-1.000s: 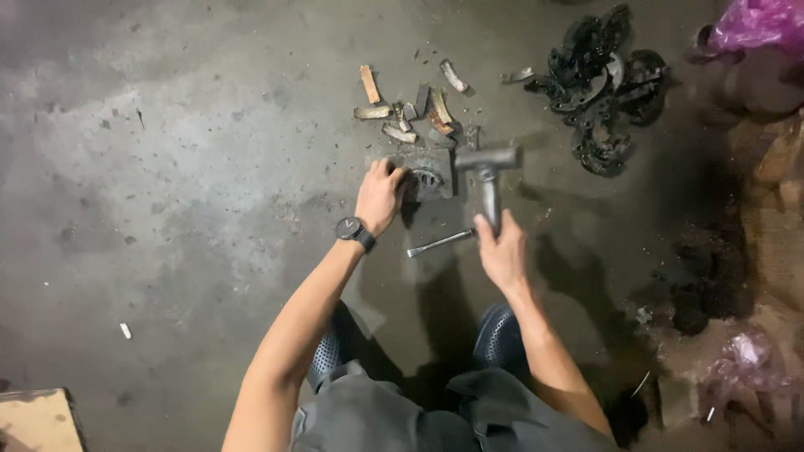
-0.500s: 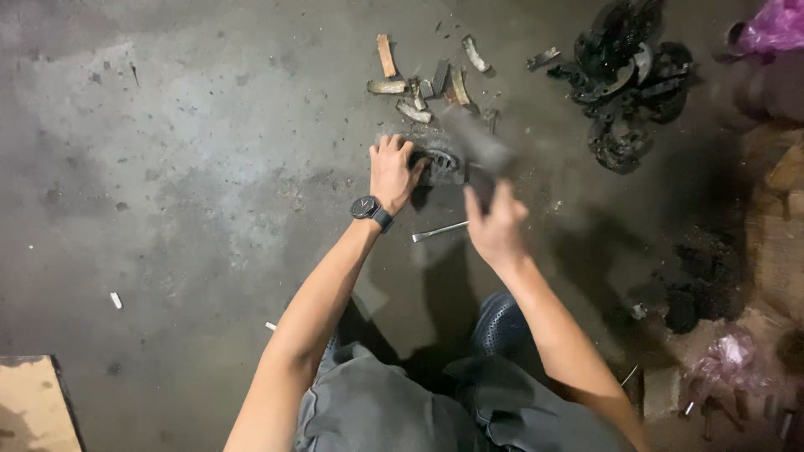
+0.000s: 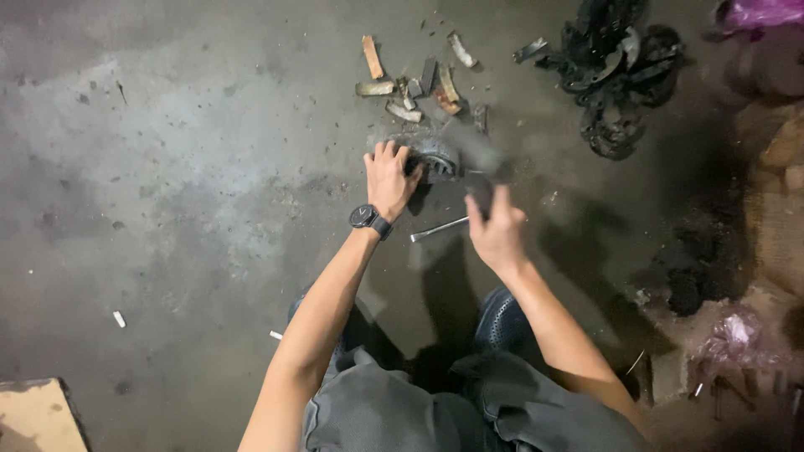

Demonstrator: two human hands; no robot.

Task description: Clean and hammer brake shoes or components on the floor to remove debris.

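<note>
Grey concrete floor (image 3: 167,167), stained and gritty, fills the view, and the person squats on it with both arms reaching forward. The left hand (image 3: 389,177), with a dark wristwatch (image 3: 367,218) on its wrist, lies flat with fingers spread over the near left side of a round, dark metal part (image 3: 434,157) that sits on the floor. The right hand (image 3: 497,233) is wrapped tightly around the handle of a hammer (image 3: 477,163), whose head is blurred just above and to the right of the round part; whether it touches the part cannot be told. A thin metal rod (image 3: 439,228) lies on the floor between the two hands, touching neither.

Just beyond the round part lies a scatter of curved, rusty brake-lining pieces (image 3: 410,79), loose on the concrete. Farther right, well apart from the hands, sits a heap of black metal parts (image 3: 615,71). No bin or tray holds any of these; everything rests straight on the floor. At the far right edge are a pinkish plastic bag (image 3: 737,335), its contents too unclear to make out, a purple one (image 3: 758,12) in the top corner, and dark debris around them.

Open room lies to the left, where the floor carries only small scraps. A cardboard corner (image 3: 33,414) shows at the bottom left edge.
</note>
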